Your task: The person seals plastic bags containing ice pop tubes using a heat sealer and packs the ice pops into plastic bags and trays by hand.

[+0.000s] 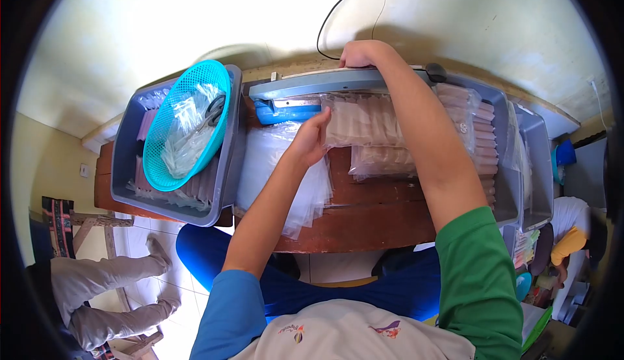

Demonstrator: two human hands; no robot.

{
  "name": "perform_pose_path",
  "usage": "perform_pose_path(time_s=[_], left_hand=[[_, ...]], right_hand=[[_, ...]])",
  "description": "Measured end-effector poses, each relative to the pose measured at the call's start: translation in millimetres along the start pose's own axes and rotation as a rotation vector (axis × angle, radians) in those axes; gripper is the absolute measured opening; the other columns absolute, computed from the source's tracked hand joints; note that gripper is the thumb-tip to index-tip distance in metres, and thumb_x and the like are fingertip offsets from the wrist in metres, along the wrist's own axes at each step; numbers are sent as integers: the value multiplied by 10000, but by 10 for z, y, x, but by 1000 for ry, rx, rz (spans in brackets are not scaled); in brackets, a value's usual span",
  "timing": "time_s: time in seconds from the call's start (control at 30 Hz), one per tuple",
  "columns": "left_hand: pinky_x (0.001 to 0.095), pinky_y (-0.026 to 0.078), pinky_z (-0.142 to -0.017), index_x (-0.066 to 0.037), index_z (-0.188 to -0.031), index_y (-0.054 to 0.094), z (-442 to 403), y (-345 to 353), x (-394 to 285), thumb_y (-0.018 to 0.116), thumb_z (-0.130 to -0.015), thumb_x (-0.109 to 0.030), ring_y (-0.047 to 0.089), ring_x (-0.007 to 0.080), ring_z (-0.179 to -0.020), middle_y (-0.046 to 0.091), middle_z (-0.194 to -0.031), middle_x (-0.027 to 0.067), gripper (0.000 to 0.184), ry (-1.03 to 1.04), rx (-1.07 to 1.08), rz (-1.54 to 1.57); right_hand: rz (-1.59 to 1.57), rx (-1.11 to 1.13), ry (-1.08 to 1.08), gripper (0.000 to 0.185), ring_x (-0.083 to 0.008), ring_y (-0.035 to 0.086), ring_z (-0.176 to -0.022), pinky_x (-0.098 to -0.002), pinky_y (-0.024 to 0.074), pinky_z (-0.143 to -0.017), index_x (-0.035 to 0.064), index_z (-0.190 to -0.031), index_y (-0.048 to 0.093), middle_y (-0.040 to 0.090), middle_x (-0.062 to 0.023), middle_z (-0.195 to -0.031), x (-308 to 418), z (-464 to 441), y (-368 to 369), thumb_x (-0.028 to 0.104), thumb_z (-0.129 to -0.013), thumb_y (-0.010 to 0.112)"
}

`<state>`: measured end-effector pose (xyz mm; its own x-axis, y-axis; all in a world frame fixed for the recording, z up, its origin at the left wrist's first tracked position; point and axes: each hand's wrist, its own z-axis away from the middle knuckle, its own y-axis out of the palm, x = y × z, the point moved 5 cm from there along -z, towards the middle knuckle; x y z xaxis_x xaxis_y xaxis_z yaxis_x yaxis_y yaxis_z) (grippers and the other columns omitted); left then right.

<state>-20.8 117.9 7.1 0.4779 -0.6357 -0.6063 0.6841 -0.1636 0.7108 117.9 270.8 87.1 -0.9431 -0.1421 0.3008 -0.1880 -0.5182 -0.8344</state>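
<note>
My left hand (313,140) pinches the left end of a clear plastic bag (364,121) packed with pinkish-brown tubes, its thumb on top. The bag lies along the near side of a bag sealer with a long grey arm (292,87) and a blue body (286,112). My right hand (365,54) reaches over to the far side and is curled over the grey arm; its fingertips are partly hidden. Another filled bag (380,162) lies just below the first. To the left of it, flat clear bags (286,178) are spread in a stack beneath my left forearm.
A grey bin (224,191) on the left carries a turquoise basket (218,142) with plastic bags and scissors (214,110). More grey bins (536,165) stand at right, beside stacked tubes (484,139). A wall backs the wooden table (364,220). Other people sit at both sides.
</note>
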Motion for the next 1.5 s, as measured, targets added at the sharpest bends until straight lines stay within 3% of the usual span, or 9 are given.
perform_pose_path(time_s=[0.2,0.5,0.7,0.77,0.87,0.97,1.07,1.27,1.5], left_hand=[[390,441,-996,-26,-1292,469,6,4,-6,413,-1007,-282,574,241,-1144,574,-1268,116,388,-1,-4,24],[391,455,-981,-23,-1279,482,-17,-42,1,413,-1010,-281,581,235,-1137,589,-1239,115,380,-18,-10,4],[370,412,-1015,-61,-1343,438,-15,-26,5,449,-992,-345,538,205,-1189,535,-1327,66,452,-12,30,-16],[371,414,-1014,-61,-1338,444,-27,-36,2,449,-992,-345,541,205,-1185,540,-1321,65,447,-9,32,-18],[372,418,-1011,-60,-1326,456,1,-28,2,447,-993,-345,549,206,-1175,553,-1304,64,439,-15,20,-18],[373,422,-1009,-55,-1313,469,-13,-25,5,447,-993,-344,558,208,-1163,571,-1280,69,431,-15,10,-18],[376,425,-1007,-49,-1301,480,-30,-61,12,449,-993,-338,564,211,-1156,584,-1262,78,424,-13,17,-8],[400,447,-989,-27,-1283,480,-2,-33,-8,420,-1006,-290,576,235,-1140,581,-1251,116,387,-9,-7,6],[364,441,-980,-37,-1293,489,-68,-112,34,451,-993,-339,572,219,-1133,590,-1246,92,427,-13,-4,-7]], right_hand=[[82,167,36,455,-261,649,-964,-390,505,-850,136,-1219,647,666,-113,-1161,-43,-139,81,77,-781,536],[32,69,52,370,-244,659,-882,-391,508,-793,90,-1107,699,701,-104,-1046,-93,-286,147,96,-769,548],[-97,98,19,365,-232,656,-881,-384,504,-788,74,-1102,699,700,-105,-1048,3,-331,151,135,-766,568],[-230,191,155,365,-259,657,-929,-417,478,-871,47,-1096,693,684,-109,-1097,103,-212,124,237,-801,594],[-410,184,212,333,-236,652,-895,-402,487,-837,70,-1079,707,694,-100,-1051,86,-376,209,219,-804,591],[-200,133,-30,280,-179,636,-760,-360,506,-695,59,-1047,713,705,-68,-901,208,-425,209,141,-802,604],[-177,49,-134,253,-166,630,-752,-332,506,-689,51,-1049,710,704,-55,-897,240,-467,199,147,-825,640],[-358,52,-34,274,-147,622,-750,-318,507,-683,63,-1078,695,695,-31,-863,86,-325,78,190,-836,674],[-25,125,128,324,-176,628,-816,-349,514,-717,118,-1160,674,691,-45,-966,-460,333,-204,160,-844,620]])
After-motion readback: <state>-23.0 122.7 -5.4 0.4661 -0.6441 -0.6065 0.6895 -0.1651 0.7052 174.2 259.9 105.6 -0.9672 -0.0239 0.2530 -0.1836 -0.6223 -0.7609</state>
